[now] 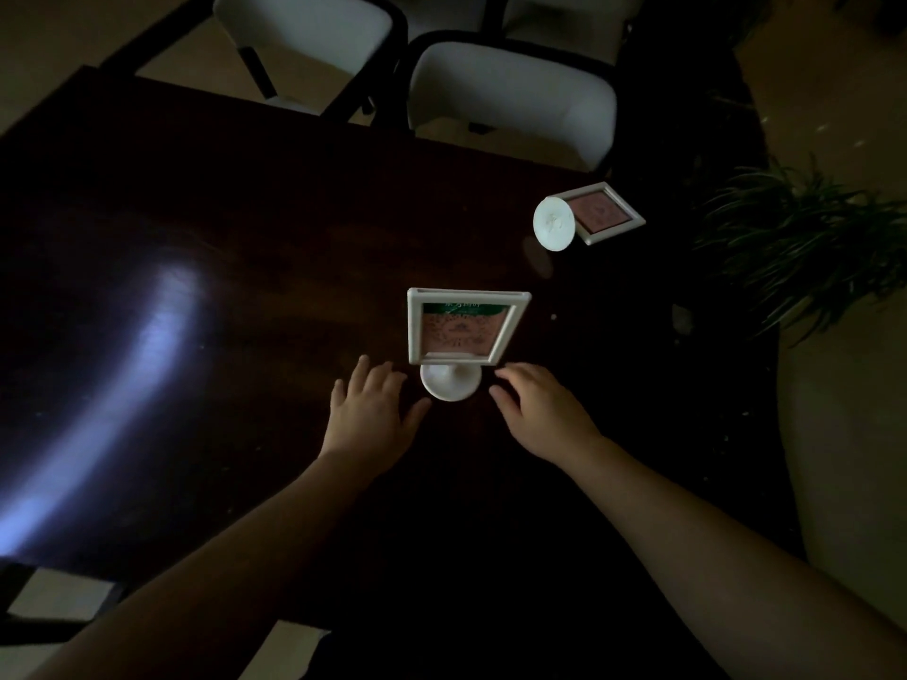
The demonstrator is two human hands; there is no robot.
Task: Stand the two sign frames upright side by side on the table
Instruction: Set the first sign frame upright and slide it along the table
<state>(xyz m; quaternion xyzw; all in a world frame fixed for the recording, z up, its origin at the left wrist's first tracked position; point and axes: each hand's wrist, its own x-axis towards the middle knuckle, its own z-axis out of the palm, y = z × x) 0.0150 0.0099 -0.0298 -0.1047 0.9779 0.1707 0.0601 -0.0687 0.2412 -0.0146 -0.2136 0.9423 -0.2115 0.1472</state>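
A white sign frame (461, 331) with a pink and green card stands upright on its round base in the middle of the dark table (245, 267). My left hand (370, 414) lies just left of the base, fingers spread, thumb close to it. My right hand (537, 409) hovers just right of the base, fingers apart, holding nothing. A second white sign frame (601, 213) lies tipped over near the table's far right edge, its round base facing me.
Two white-cushioned chairs (510, 95) stand along the far side of the table. A potted plant (805, 242) stands off the right edge. A bright reflection streaks the table's left part.
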